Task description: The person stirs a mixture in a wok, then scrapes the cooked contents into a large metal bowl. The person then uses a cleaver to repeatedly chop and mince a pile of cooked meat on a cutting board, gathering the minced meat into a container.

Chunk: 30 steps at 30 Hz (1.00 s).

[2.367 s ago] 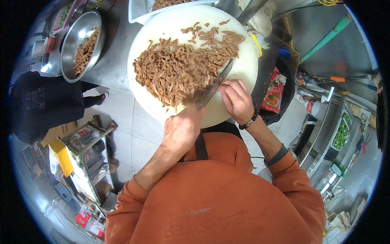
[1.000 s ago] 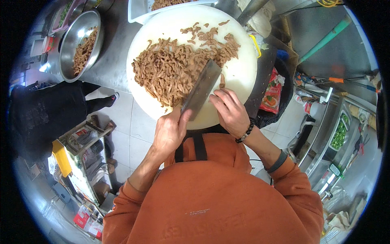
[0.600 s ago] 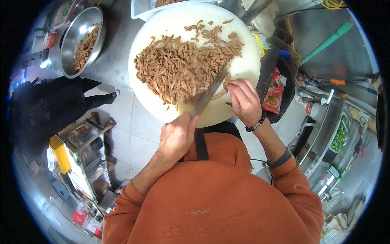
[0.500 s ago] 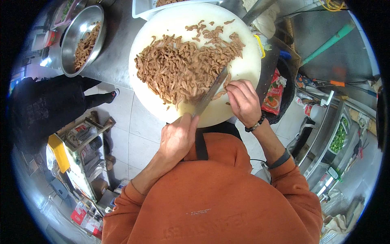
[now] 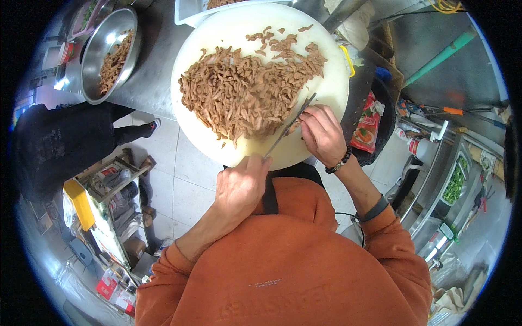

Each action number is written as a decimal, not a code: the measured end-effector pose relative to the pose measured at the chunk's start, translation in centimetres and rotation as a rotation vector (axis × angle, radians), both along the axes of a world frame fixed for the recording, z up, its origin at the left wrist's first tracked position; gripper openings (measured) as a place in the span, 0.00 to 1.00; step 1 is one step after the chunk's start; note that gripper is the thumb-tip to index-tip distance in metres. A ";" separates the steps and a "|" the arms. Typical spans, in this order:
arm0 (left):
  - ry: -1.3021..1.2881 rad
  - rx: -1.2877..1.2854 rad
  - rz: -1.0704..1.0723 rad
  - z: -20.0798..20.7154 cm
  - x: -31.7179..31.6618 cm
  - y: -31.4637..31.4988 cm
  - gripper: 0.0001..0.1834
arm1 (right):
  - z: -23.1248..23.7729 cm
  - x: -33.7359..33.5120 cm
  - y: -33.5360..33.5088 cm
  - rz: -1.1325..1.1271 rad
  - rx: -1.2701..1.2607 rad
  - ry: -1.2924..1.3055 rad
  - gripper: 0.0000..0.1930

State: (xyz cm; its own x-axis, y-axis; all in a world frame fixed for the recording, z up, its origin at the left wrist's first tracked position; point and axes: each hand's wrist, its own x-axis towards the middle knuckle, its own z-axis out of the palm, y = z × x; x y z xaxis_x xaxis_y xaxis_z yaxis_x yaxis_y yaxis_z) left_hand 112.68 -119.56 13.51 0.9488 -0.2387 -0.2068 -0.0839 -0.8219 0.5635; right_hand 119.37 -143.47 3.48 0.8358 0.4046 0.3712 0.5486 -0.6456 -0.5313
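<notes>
A broad round white cutting board (image 5: 217,33) lies before me, heaped with thin strips of cooked brown meat (image 5: 239,95). My left hand (image 5: 239,182) grips a knife (image 5: 281,136) at the board's near edge; its handle is hidden in my fist. Seen nearly edge-on, the blade slants up and right to the fingers of my right hand (image 5: 324,136). Those fingers are bent and pinched together over a meat strip (image 5: 295,127) on the board, right against the blade. The heap lies just beyond and left of the knife.
A steel bowl (image 5: 134,49) with more meat stands on the metal counter (image 5: 155,81) at left. Behind the board is a white tray (image 5: 187,13). A black bin (image 5: 385,122) with a red packet (image 5: 365,130) is at right. Someone in dark clothes (image 5: 70,141) stands at left.
The knife has turned from showing its flat side to nearly edge-on and swung right, toward my right fingers. My right hand has shifted slightly left and stays by the meat strip.
</notes>
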 end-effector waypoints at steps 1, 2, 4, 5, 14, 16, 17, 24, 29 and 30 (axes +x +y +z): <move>-0.014 0.007 -0.009 0.0 0.2 -0.2 0.14 | 0.0 0.0 0.0 0.001 -0.009 -0.012 0.13; -0.016 0.005 -0.012 -0.1 0.4 -0.4 0.14 | -0.1 0.0 0.0 -0.003 -0.014 -0.017 0.13; -0.033 0.016 -0.032 -0.2 0.7 -0.8 0.14 | 0.0 -0.1 0.0 -0.002 -0.016 -0.004 0.13; -0.050 0.025 -0.049 -0.4 1.0 -1.2 0.14 | 0.1 -0.1 0.0 0.002 -0.015 0.011 0.13; -0.067 0.014 -0.046 0.0 2.0 -1.1 0.12 | 0.4 -0.5 0.2 -0.025 0.020 0.036 0.12; -0.027 0.042 -0.068 1.3 1.3 -0.5 0.10 | 0.3 -0.5 0.2 -0.025 0.022 0.029 0.12; 0.018 0.063 -0.077 1.7 1.1 -0.1 0.10 | 0.3 -0.5 0.1 -0.021 0.020 0.018 0.12; -0.013 0.014 -0.086 0.5 1.1 -0.4 0.14 | -0.3 -0.7 0.1 -0.042 0.032 -0.018 0.11; -0.005 -0.061 0.009 -2.2 2.3 -1.7 0.15 | -0.2 -0.5 0.1 -0.031 0.030 -0.034 0.11; -0.001 -0.092 0.023 -2.4 2.4 -1.7 0.15 | 0.0 -0.5 0.1 -0.022 0.033 -0.057 0.11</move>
State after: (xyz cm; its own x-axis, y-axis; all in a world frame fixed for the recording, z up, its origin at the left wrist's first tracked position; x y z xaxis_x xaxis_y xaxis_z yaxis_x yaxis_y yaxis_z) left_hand 115.04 -121.28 11.13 0.9545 -0.2347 -0.1839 -0.0662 -0.7682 0.6368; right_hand 118.83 -143.42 3.48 0.8216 0.3730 0.4312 0.5642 -0.6405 -0.5210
